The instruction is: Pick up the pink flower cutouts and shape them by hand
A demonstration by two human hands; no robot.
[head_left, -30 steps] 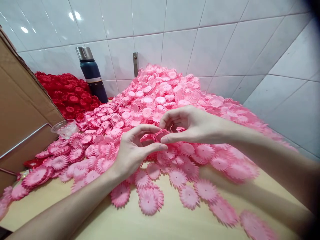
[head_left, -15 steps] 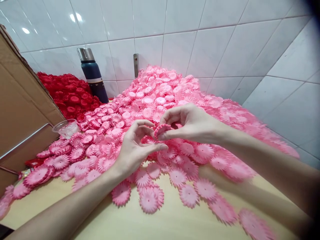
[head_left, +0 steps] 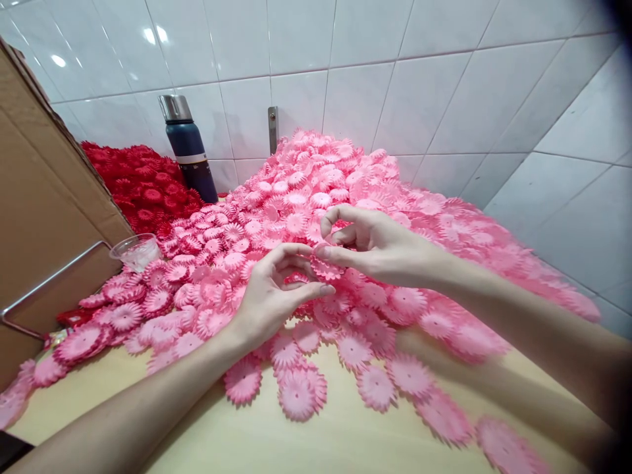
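Note:
A small pink scalloped paper flower disc (head_left: 326,268) is at the fingertips of both hands, above the pile. My right hand (head_left: 378,245) comes from the right, its thumb pressed on the disc's upper edge. The right index finger is curled and raised off the disc. From the left, my left hand (head_left: 276,289) curves around the disc's near side. Its fingertips reach the disc's left edge, while the thumb lies below, apart from the fingers. Behind and beneath both hands spreads a large heap of pink flower discs (head_left: 296,197), many of them stacked.
A dark blue bottle (head_left: 190,151) stands at the back left beside a red heap of discs (head_left: 143,181). A clear plastic cup (head_left: 135,250) is near a cardboard box (head_left: 44,197). White tiled wall (head_left: 429,92) closes the back. Loose discs (head_left: 296,394) lie on the pale tabletop (head_left: 257,441).
The flower disc has turned from edge-on to a flatter tilt. My right index finger has lifted away from it, and the left fingertips are closer to the right thumb. The view shifted slightly.

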